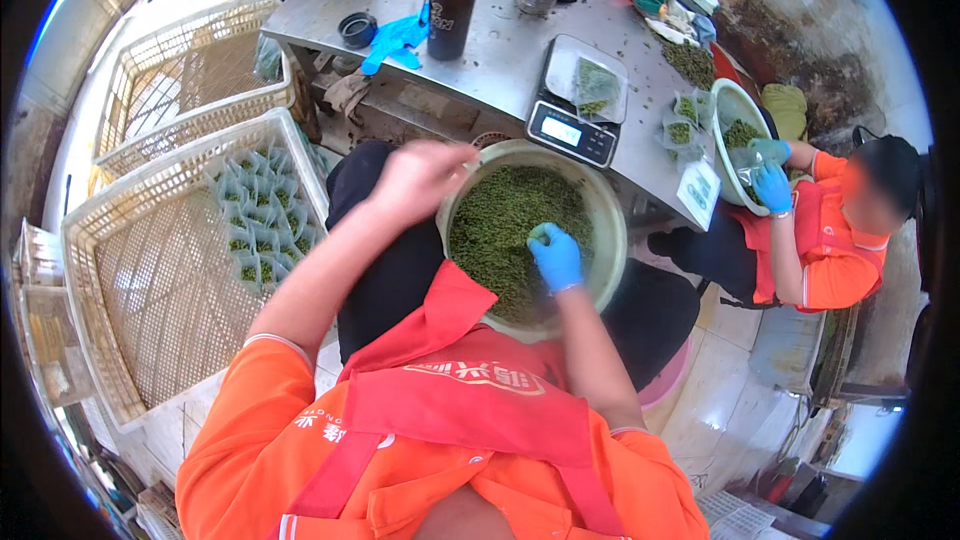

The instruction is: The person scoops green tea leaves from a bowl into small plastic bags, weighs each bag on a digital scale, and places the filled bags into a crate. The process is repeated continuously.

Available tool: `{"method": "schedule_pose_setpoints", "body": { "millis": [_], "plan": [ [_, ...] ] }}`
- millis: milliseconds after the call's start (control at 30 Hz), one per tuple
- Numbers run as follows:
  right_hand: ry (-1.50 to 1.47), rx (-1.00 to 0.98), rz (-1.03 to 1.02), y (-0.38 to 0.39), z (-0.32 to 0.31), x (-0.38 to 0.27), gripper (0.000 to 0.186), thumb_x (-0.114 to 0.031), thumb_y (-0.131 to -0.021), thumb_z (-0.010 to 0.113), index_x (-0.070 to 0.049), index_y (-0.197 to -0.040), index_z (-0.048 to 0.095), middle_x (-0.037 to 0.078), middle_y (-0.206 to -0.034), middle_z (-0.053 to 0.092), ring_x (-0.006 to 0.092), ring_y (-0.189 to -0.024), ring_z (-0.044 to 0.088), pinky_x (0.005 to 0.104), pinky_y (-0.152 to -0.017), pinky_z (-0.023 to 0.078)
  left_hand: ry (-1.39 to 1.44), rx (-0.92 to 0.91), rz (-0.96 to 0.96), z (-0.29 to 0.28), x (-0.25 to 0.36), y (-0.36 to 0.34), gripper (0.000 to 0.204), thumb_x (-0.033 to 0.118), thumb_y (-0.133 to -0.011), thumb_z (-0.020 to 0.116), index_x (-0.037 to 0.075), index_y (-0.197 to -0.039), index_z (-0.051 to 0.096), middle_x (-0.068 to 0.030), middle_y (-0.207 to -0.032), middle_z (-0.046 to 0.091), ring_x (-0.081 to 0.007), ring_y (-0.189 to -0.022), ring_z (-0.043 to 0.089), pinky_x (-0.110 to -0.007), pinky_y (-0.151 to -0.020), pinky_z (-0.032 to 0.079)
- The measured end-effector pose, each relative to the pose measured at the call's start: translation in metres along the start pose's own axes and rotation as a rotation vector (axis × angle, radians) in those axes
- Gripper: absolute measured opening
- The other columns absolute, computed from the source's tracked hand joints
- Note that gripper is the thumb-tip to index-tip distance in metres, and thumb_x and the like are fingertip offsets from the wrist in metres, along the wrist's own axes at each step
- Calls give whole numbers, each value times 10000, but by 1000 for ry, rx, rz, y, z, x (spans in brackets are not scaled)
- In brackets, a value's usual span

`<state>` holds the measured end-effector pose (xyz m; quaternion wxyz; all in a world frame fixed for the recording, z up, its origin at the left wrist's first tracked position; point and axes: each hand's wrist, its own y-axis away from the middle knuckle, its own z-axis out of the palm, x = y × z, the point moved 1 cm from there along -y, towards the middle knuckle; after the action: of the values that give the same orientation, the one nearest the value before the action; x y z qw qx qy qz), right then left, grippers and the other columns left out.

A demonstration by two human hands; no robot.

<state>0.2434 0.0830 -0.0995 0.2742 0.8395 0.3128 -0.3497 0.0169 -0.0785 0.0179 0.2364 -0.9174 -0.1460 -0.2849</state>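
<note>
Head view. Basin (615,258) sits between my knees, below the near edge of the metal table (490,60); the small green pieces (500,225) lie in it as a broad, uneven bed.

My right hand (557,258), in a blue glove, is over the green pieces inside the basin, right of its middle. Fingers bent and drawn together, green showing at the tips; whether they are clamped on a pinch, I cannot tell. My left hand (425,182), bare, is at the basin's upper left rim, blurred; I cannot tell whether its fingers are apart or together, nor whether they touch the rim.

On the table beyond: scale (572,133), display lit, a clear bag (597,87) with green contents on its plate. Dark bottle (454,5) upright, loose blue glove (398,41) beside it.

To my left: slatted crate (165,285), filled bags (262,215) grouped along its right side. To my right: co-worker (840,230), gloved hands at a second basin (722,145).
</note>
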Motion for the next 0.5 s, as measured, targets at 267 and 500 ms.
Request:
{"method": "schedule_pose_setpoints", "body": {
  "millis": [267,500],
  "plan": [
    [326,200,-270,10,-66,-65,245,-218,-813,615,-72,-1009,623,119,-826,660,270,-726,639,360,-674,502,-1,-427,22,102,44,4,208,257,-799,573,130,-960,602,-92,-750,655,-286,-671,629,-406,-607,502],
    [421,574,-171,-87,-94,-130,293,-329,-880,481,-141,-1093,549,197,-763,631,383,-686,611,473,-599,473,94,-181,-70,95,29,-1,184,246,-802,584,133,-937,637,-105,-712,647,-279,-645,632,-379,-596,507]
  ]
}}
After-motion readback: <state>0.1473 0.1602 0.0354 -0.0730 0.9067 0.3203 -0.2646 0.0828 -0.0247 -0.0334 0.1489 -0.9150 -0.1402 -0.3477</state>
